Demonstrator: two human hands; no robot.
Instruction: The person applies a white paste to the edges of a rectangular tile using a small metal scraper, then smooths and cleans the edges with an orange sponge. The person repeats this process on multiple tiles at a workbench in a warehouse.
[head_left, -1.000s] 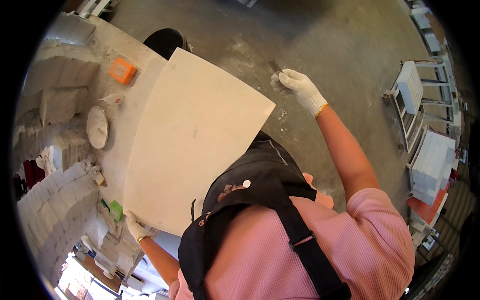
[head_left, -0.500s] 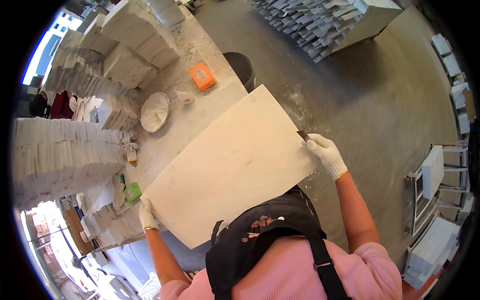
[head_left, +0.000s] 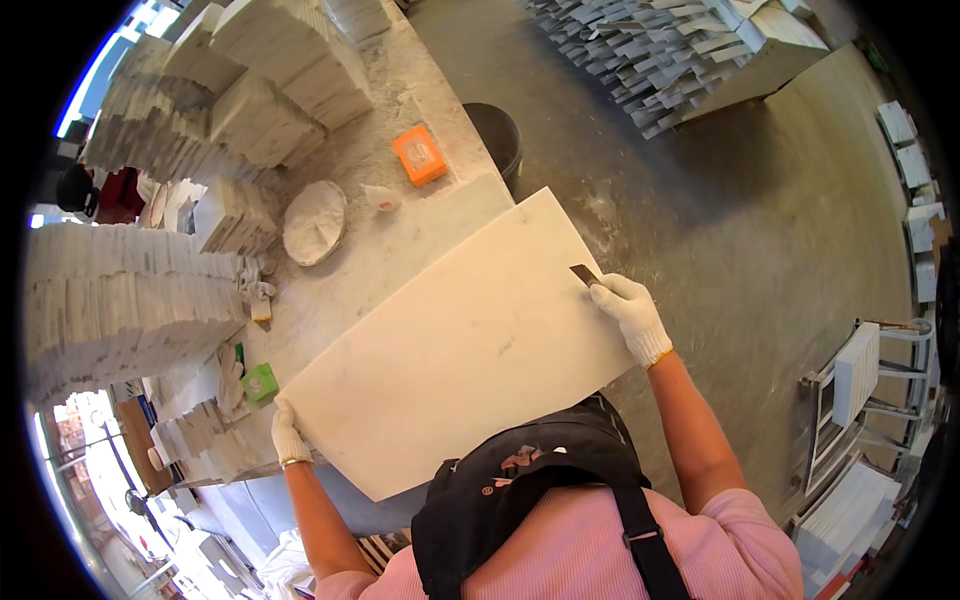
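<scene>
While your left hand, in a white knit glove, sits at the left corner of a pale slab, your right hand, gloved likewise, pinches a small dark blade between thumb and fingers. I cannot tell whether your left fingers clasp the slab's edge or merely press against it, since their tips are partly hidden. The slab fills the centre of the frame, slanting from lower left to upper right; its upper part overlies the dusty table, and its lower edge comes down to your black apron. Your blade points toward the upper left, its tip over the slab's face near the right-hand edge; I cannot make out whether it touches the stone.

Just beside your left hand is a green box. Farther up the table you have a round dish of whitish material, a small packet and an orange box, with a dark bucket beyond the table's edge. Stacked tiles crowd the left of the frame, piled strips stand at upper right, and a metal rack stands at lower right.
</scene>
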